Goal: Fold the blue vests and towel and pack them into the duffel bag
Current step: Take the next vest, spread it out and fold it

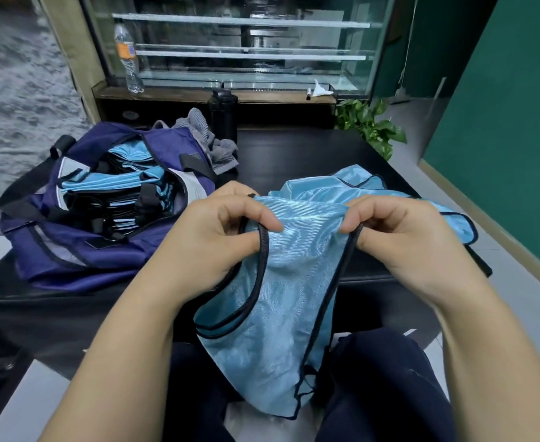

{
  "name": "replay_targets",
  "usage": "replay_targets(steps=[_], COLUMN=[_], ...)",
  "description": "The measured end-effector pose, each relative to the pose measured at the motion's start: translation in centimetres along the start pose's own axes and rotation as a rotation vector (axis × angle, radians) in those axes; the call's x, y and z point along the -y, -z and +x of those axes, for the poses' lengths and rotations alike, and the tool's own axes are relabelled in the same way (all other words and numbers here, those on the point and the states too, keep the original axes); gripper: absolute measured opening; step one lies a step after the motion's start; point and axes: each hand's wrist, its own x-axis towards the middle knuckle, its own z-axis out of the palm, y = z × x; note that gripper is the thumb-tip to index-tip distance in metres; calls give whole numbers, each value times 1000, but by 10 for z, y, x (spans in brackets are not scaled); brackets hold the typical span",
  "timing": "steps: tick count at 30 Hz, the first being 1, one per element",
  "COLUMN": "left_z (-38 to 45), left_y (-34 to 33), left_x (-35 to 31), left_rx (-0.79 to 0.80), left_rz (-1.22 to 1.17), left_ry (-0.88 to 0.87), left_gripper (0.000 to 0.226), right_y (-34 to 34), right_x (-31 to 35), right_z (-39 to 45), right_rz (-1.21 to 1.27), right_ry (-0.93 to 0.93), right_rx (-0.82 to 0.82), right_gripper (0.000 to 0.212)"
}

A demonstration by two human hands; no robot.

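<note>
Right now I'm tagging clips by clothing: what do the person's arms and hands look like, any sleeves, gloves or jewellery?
The left hand and right hand are bare: no gloves, rings or watch visible. Both forearms are uncovered up to the frame's edge, so no sleeves show. Fingernails look short and unpainted. Dark navy trousers show on the lap.

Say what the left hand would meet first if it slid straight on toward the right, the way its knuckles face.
Probably the right hand, which grips the same blue vest as the left hand; only vest fabric spans the gap between them, though depth is unclear.

no legible text, bottle label (127,50) blurred
</note>
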Motion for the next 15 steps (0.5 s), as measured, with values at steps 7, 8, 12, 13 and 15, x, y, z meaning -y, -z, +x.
replay_targets(steps=[7, 8, 12, 13, 15], left_z=[1, 1, 0, -1, 0], left_y=[-10, -12, -16, -16, -15], left_x=[1, 1, 1, 2, 2], left_rx=[-87, -96, -56, -42, -30], left_rz=[-134, -196, -347, -365, -398], left_ry=[20, 26, 29, 32, 54], left_gripper=[21, 21, 15, 9, 5], right_y=[-3, -3, -2, -2, -1], right_x=[1, 1, 6, 5, 5], right_z=[0, 0, -2, -2, -3], right_rz=[104, 123, 187, 179, 161], right_ry=[-35, -38, -27, -27, -35], right_rx=[35, 37, 62, 63, 61], right_gripper=[53, 52, 36, 37, 41])
